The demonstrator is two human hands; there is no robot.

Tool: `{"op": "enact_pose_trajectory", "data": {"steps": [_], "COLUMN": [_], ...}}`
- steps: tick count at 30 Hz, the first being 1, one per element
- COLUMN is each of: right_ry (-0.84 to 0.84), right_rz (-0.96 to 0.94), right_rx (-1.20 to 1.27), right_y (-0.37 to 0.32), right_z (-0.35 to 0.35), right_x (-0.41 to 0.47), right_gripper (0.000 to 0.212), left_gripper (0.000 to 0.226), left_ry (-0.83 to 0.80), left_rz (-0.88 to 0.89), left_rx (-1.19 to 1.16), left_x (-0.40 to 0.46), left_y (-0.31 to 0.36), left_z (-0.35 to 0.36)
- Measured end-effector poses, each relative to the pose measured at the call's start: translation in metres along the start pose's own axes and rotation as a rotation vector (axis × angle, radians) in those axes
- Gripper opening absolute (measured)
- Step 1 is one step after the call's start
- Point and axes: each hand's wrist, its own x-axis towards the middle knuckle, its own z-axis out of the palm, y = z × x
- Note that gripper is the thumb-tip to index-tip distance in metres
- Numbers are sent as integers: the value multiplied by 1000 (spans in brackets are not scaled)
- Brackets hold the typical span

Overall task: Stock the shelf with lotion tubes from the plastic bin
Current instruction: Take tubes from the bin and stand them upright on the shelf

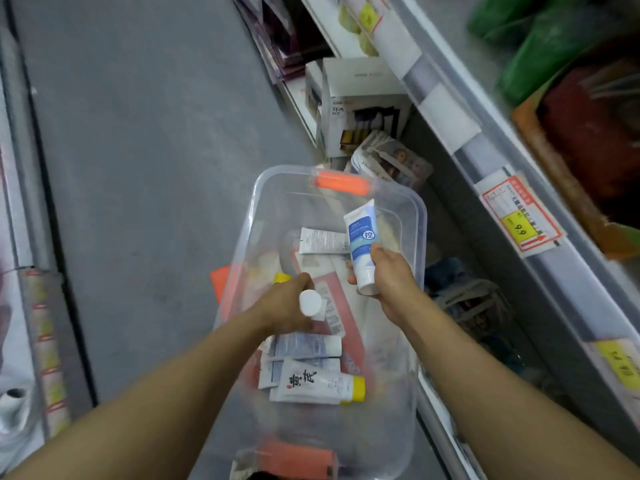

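A clear plastic bin (pixel 270 188) with orange latches stands on the grey floor below me, beside the shelf (pixel 540 258) on the right. Several lotion tubes lie in it, among them a white tube with a yellow cap (pixel 318 384) and a white tube (pixel 323 240) near the far end. My right hand (pixel 391 282) grips a blue-and-white tube (pixel 362 244) upright above the bin, cap end down. My left hand (pixel 287 306) holds a tube with a round white cap (pixel 310 303) pointing at me; its body is hidden by the hand.
White boxes (pixel 360 105) and flat packets (pixel 391 161) stand on the floor past the bin. The shelf edge carries price tags (pixel 523 220). Green and red goods (pixel 568 109) fill the upper shelf. Another rack (pixel 20 306) lines the left side of the aisle.
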Motion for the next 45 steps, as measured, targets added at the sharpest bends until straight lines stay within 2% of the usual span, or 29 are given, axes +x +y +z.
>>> {"op": "enact_pose_trajectory", "data": {"steps": [4,10,11,13,14,18,21,25,29,36,42,45], "right_ry": [2,17,11,-2,-8,-23,-20,42,6,67,213,336], "right_rz": [-17,-50,-70,-115,-135,-200,-256,-335,-421,-578,-716,-757], "right_rx": [25,45,47,46,46,67,115,141,213,265,177,118], "right_y": [-21,-50,-54,-61,-64,-73,-80,-87,-95,-101,-94,-86], "right_z": [-7,-17,-18,-22,-24,-29,-32,-34,-40,-58,-89,-106], "right_x": [-22,-60,-67,-81,-89,-122,-153,-196,-244,-327,-390,-418], "right_gripper": [24,30,30,32,34,34,25,32,18,38,33,33], "left_gripper": [48,3,14,56,62,23,23,28,32,49,66,62], "left_ry": [65,215,241,189,135,31,-43,-40,-7,58,68,83], "left_rz": [-87,-103,-136,-209,-206,-131,-34,115,185,355,517,585], "left_rx": [-298,-510,-571,-763,-858,-1037,-1182,-1170,-1114,-882,-727,-644], "left_x": [-26,-63,-70,-83,-88,-114,-138,-173,-212,-275,-315,-329], "left_y": [28,59,63,68,69,83,96,115,133,160,189,210], "left_z": [-27,-61,-66,-74,-78,-94,-103,-119,-134,-142,-140,-132]}}
